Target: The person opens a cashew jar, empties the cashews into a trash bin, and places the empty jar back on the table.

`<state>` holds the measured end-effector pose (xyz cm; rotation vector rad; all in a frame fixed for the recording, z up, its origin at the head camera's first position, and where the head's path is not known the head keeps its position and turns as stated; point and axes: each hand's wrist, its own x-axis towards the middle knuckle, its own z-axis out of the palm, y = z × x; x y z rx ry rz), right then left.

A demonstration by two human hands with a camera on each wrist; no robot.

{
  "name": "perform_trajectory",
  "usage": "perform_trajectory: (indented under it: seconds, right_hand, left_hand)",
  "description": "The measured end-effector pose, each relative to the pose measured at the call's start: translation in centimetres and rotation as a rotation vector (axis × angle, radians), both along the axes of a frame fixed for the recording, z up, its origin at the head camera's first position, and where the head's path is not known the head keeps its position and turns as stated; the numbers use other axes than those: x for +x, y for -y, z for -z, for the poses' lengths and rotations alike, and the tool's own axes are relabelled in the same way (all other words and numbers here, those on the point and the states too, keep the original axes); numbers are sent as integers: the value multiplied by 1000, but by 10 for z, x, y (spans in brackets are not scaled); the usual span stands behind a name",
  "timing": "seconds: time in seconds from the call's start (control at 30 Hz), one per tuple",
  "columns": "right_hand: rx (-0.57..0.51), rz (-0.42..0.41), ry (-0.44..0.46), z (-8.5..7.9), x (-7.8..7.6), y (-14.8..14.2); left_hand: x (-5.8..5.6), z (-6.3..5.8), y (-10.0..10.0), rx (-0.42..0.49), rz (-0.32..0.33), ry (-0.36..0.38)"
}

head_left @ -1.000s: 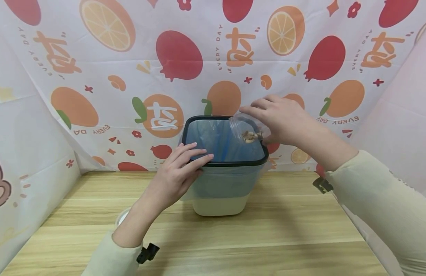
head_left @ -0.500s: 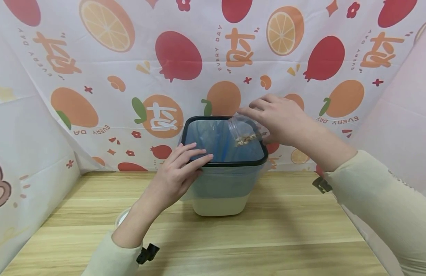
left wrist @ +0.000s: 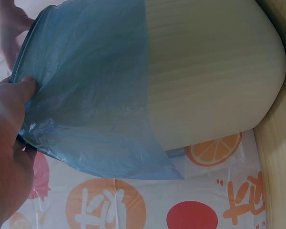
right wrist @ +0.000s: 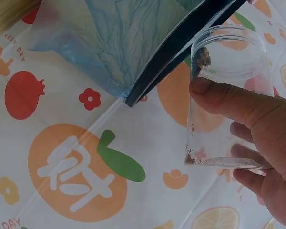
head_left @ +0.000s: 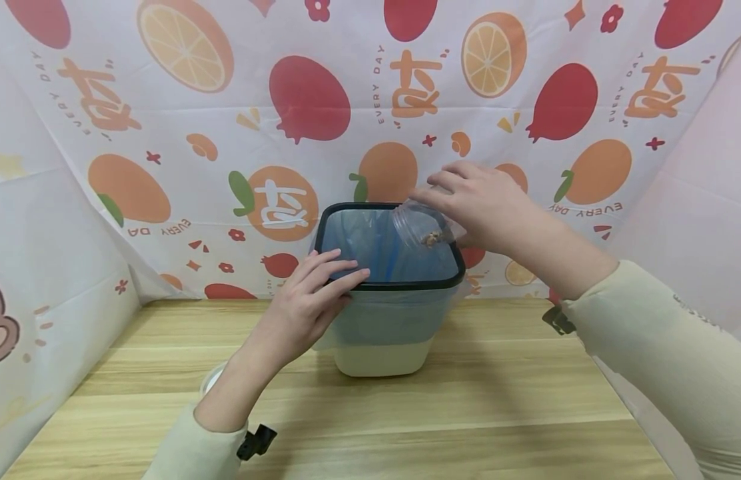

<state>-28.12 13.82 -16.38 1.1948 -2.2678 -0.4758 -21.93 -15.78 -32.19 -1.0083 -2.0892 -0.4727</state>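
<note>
My right hand (head_left: 481, 207) grips a clear jar (head_left: 411, 225), tipped on its side with its mouth over the bin's right side. A small clump of brownish bits (right wrist: 203, 58) lies near the jar's mouth, and crumbs cling near its base in the right wrist view. A pale trash bin (head_left: 379, 360) stands upright on the table, lined with a blue plastic bag (left wrist: 95, 86) folded over its black rim (head_left: 406, 285). At the bin's front left corner, my left hand (head_left: 304, 300) holds the rim, thumb outside on the bag and fingers over the edge.
A round whitish, clear-edged object (head_left: 211, 379) sits on the wooden table (head_left: 496, 413), partly hidden behind the left forearm. A fruit-printed cloth (head_left: 226, 153) hangs close behind the bin, with pale cloth at both sides.
The brownish bits slid toward the jar's mouth and now fewer show inside. The jar has shifted slightly left and tilts further down. My left hand keeps its place on the rim.
</note>
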Motion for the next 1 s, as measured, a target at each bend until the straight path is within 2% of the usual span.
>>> perform_trajectory:
  seconds: [0.27, 1.0]
  right_hand:
    - [8, -35, -42, -1, 1, 4]
    - [67, -56, -153, -5, 7, 8]
  left_hand:
    - [-1, 1, 1, 0, -1, 0]
    - [0, 0, 0, 0, 0, 2]
